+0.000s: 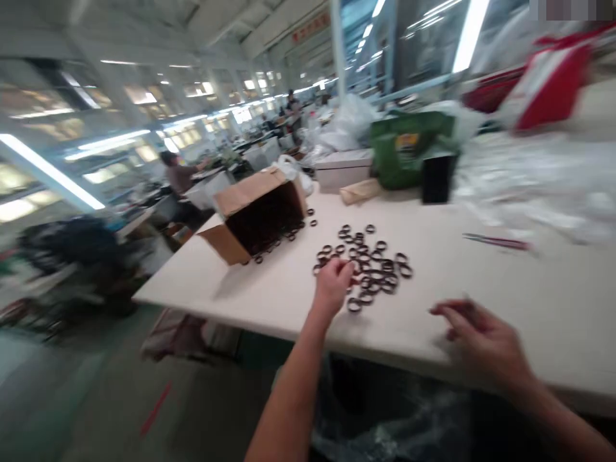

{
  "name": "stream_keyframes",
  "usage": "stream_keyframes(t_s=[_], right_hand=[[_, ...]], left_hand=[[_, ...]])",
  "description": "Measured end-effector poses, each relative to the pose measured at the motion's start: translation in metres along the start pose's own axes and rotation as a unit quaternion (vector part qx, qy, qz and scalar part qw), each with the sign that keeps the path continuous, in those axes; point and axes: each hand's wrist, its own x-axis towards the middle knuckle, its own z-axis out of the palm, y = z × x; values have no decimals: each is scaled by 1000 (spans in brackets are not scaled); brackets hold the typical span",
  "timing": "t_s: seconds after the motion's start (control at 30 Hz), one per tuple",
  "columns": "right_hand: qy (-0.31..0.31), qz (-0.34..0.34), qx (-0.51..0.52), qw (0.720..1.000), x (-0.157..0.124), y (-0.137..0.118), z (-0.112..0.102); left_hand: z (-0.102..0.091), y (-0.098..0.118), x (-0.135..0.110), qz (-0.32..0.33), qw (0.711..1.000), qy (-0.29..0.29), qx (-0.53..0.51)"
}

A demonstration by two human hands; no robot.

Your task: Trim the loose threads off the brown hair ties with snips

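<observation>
Several small dark rings (376,276) lie in a loose pile on the pale table (269,301). My left hand (332,282) is at the left side of this pile, its fingers curled closed among the rings. Whatever they pinch is hidden. To the right of the pile, my right hand (486,337) is held low near the front edge, fingertips pressed together. Motion blur keeps me from making out what is in them. A cardboard box (255,192) rests on its side at the left, its dark mouth facing the pile, with more rings inside and at its lip.
Tweezers with reddish handles (505,242) lie at the right. Behind are a white box (344,168), a green bag (409,144), a black object (437,179) and clear plastic bags (539,173). A person (180,173) works at a farther table on the left.
</observation>
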Motion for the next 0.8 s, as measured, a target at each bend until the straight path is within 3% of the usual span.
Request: stream_keyframes(t_s=[0.03, 0.13, 0.27, 0.43, 0.63, 0.8], right_hand=[[6, 36, 21, 999, -4, -7, 1], [-52, 67, 135, 987, -6, -24, 13], [-112, 51, 163, 979, -10, -37, 24], [-105, 51, 163, 980, -22, -41, 18], [-53, 109, 202, 972, -23, -37, 10], [-11, 72, 150, 986, -26, -37, 6]], left_hand=[[4, -2, -13, -9, 999, -35, -28], [10, -8, -44, -30, 988, -128, -82], [13, -6, -75, -73, 980, -164, -90], [22, -1, -92, -77, 981, -163, -72], [39, -2, -99, -70, 983, -124, -120], [56, -1, -104, -36, 989, -86, -117]])
